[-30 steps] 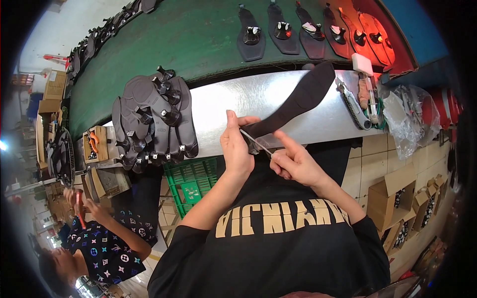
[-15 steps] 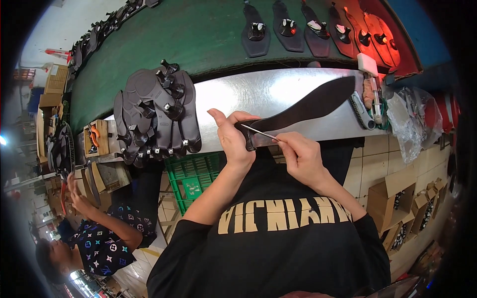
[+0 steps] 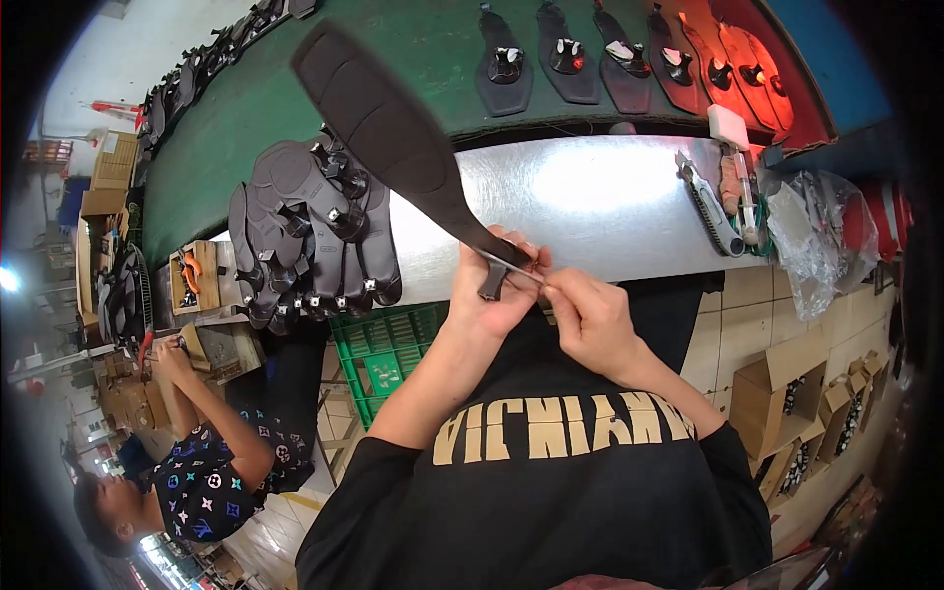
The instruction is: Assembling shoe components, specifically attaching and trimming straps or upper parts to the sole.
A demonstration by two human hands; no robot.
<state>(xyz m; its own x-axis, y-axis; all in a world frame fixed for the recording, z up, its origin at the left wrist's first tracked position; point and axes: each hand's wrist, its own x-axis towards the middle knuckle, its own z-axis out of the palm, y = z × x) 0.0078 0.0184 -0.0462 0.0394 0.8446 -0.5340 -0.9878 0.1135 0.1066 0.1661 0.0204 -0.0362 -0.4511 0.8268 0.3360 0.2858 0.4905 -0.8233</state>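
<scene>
My left hand (image 3: 480, 303) is closed around the heel end of a black shoe sole (image 3: 388, 123), whose broad front end slants up and away to the left. A short black heel (image 3: 491, 284) sticks out from the sole beside my palm. Pinched in my right hand (image 3: 597, 323) is a thin metal rod tool (image 3: 518, 268), its shaft lying across the heel end of the sole. The rod's tip is hard to make out against the sole and the left hand.
A pile of black heeled soles (image 3: 313, 226) lies at the left of the metal bench (image 3: 580, 182). More soles (image 3: 503, 69) line the green table (image 3: 413, 44). A utility knife (image 3: 710, 211) lies at the bench's right. A green crate (image 3: 379, 364) stands below; a co-worker (image 3: 211, 482) works at left.
The sole has swung from pointing right to pointing up and left, its broad face now toward me. My left hand has turned with it; the rod stays in my right hand.
</scene>
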